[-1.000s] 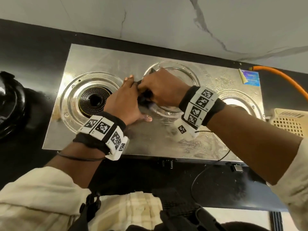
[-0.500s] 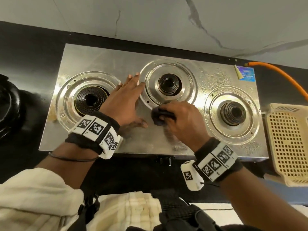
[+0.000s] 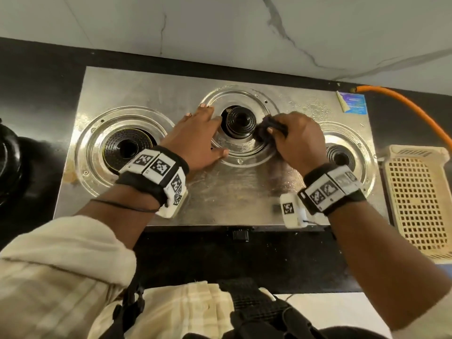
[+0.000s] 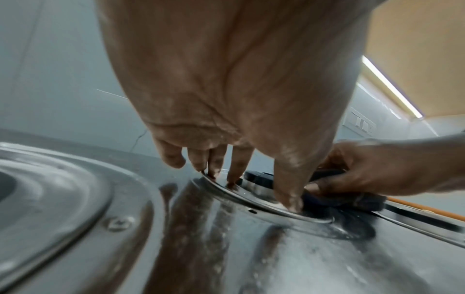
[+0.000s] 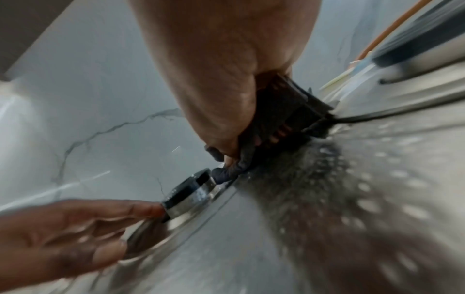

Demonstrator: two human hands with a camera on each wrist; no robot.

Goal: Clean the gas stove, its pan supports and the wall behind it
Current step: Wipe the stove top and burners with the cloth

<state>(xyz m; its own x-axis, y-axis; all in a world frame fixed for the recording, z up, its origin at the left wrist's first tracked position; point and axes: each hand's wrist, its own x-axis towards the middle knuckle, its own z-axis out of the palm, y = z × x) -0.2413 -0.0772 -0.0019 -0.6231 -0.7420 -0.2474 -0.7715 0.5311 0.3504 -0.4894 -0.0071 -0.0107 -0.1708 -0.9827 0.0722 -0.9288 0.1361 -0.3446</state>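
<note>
Steel gas stove [image 3: 220, 192] set on the black table against the marble wall [image 3: 220, 28], dark scrubber [image 3: 265, 132] clamped in right hand [image 3: 297, 140] beside middle burner [image 3: 241, 121], left hand [image 3: 198, 140] spread flat on its ring

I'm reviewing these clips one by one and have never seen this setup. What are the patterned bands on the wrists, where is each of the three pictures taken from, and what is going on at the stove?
No machine here: a person works bare-handed. The patterned wristbands carry small cameras. The wide picture comes from a head-worn camera looking down; the other two look along each hand from its wrist.

On the black counter sits a steel gas stove with three burners and no pan supports on it. The right hand grips a dark scrubbing pad against the ring beside the middle burner. The left hand rests open, fingers spread on that ring's other side. Behind is the marble-look wall. An orange gas hose and a cream perforated basket lie to the right.
</note>
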